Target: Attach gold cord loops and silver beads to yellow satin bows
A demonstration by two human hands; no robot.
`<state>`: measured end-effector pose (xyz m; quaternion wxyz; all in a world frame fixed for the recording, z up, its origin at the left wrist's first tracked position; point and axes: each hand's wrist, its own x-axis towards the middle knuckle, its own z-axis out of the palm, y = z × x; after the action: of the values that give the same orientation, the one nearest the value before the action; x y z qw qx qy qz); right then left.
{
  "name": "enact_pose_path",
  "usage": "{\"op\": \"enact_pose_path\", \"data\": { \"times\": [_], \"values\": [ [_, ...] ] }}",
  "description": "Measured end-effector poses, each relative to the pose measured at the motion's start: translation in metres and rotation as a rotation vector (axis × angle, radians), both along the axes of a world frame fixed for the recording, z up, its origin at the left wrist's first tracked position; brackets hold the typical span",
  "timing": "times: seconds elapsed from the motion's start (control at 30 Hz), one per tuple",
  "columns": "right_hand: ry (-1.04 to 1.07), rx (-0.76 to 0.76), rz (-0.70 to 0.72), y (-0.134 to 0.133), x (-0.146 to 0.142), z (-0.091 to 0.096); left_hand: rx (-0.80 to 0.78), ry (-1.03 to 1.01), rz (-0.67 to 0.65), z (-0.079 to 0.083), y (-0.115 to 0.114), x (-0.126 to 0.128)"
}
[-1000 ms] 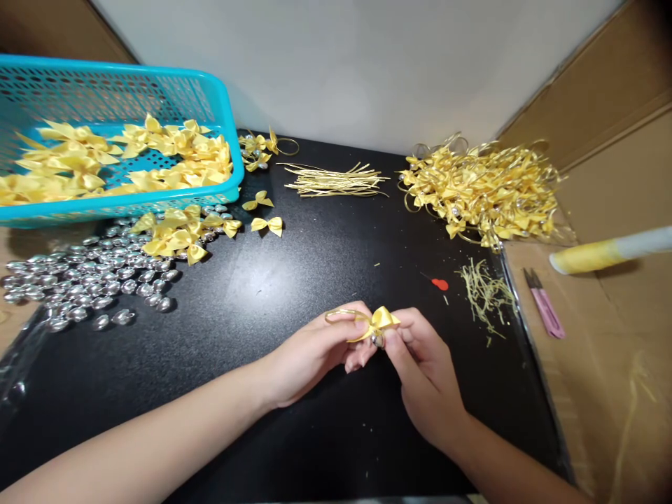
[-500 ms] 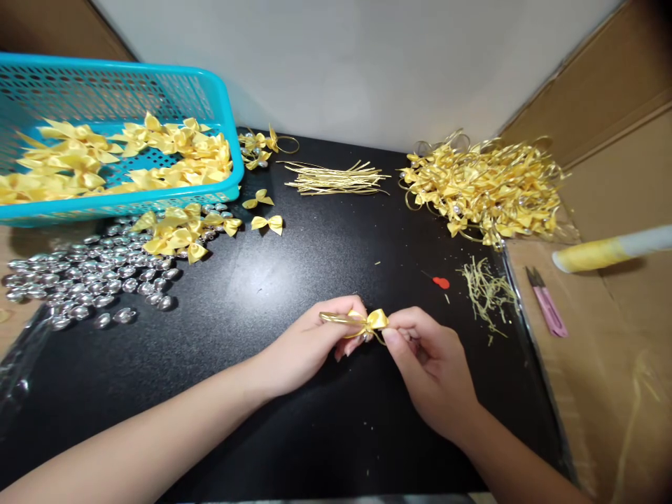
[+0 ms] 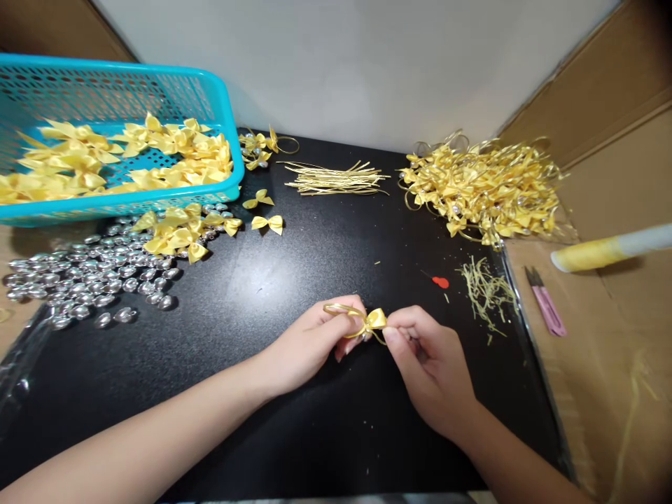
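Note:
A yellow ribbon bow [image 3: 376, 319] with a gold cord loop [image 3: 339, 309] and a small silver bead [image 3: 366, 337] is held between my two hands over the black table. My left hand [image 3: 325, 332] pinches the bow and cord between thumb and fingers, hiding part of them; the loop sticks up past the thumb. On the other side, my right hand [image 3: 423, 357] is closed, its thumb and forefinger pinched at the bow's right edge, by the cord.
A blue basket [image 3: 157, 192] of yellow bows stands back left, silver beads [image 3: 94, 280] before it. Gold cords [image 3: 336, 178] lie at the back. Finished-looking bows [image 3: 483, 185] are heaped back right, near cord scraps [image 3: 488, 294], a red needle threader [image 3: 439, 282] and pink snips [image 3: 547, 304].
The cord loop over my left thumb has tilted and looks more open. My left thumb has shifted slightly toward the bow; my right hand has hardly moved.

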<state>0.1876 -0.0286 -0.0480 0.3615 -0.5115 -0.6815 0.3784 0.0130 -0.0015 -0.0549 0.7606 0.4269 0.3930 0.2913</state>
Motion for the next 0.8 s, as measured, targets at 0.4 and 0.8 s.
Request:
{"op": "enact_pose_path", "data": {
  "times": [0.4, 0.8],
  "values": [
    [-0.063, 0.012, 0.009, 0.0004, 0.0008, 0.0006, -0.002, 0.013, 0.001, -0.0002, -0.0005, -0.0005],
    [-0.123, 0.065, 0.014, 0.0021, -0.0009, 0.0003, 0.018, 0.086, -0.040, -0.0007, 0.0015, -0.0011]
  ]
}}
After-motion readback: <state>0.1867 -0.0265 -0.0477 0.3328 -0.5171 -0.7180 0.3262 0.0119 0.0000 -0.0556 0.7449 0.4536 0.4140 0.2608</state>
